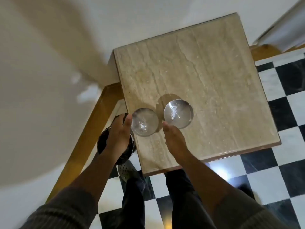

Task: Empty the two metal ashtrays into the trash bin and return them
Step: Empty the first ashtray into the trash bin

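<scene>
Two round metal ashtrays stand side by side near the front left of a beige stone table top [206,63]. White specks lie in both the left ashtray [144,122] and the right ashtray [178,114]. My left hand [119,133] reaches along the table's left edge, its thumb tip touching the left ashtray's rim. My right hand [173,139] lies over the table, fingers stretched out, tips at the near-left rim of the right ashtray. Neither hand is closed around an ashtray. A dark round trash bin [103,142] sits on the floor under my left hand, mostly hidden by it.
The table stands in a corner against a pale wall [41,71] with a wooden skirting [92,129] at left. The floor [288,121] is black-and-white checkered tile. My legs and a perforated shoe [125,171] are at the table's front edge.
</scene>
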